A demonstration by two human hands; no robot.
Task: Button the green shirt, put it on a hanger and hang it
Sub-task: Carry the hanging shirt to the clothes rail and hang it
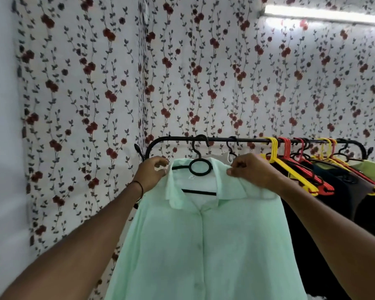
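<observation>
Far left there's the floral wall covering (85,94), and now the left arm reaches up with a dark thread band (140,187) at the wrist. The left hand (151,173) is at the left edge of the collar (175,191). Its fingers are curled in and the thumb is against the fabric, so it looks like a light pinch on the cloth at that shoulder.

Dead centre is the green shirt (204,234), straight ahead and between the two hands. It hangs long axis vertical, front facing us, with the placket closed down the middle. It sits on a black hanger (199,192) whose hook appears to be over the black rail (247,139), near the rail's left end.

On to the right hand (254,169), level with its partner and about as near. The fingertips are closed in a clear pinch on the right collar point, knuckles up.

So both hands flank the neck of the hanger, one on each shoulder. By my read the hanging is essentially done. All that's left is a small outward tug each side to square the collar and shoulders on the hanger, and pulling unevenly could slide the shirt off one arm of it.

Further right along the rail are yellow hangers (290,169), red hangers (287,148) and dark garments (333,191).
</observation>
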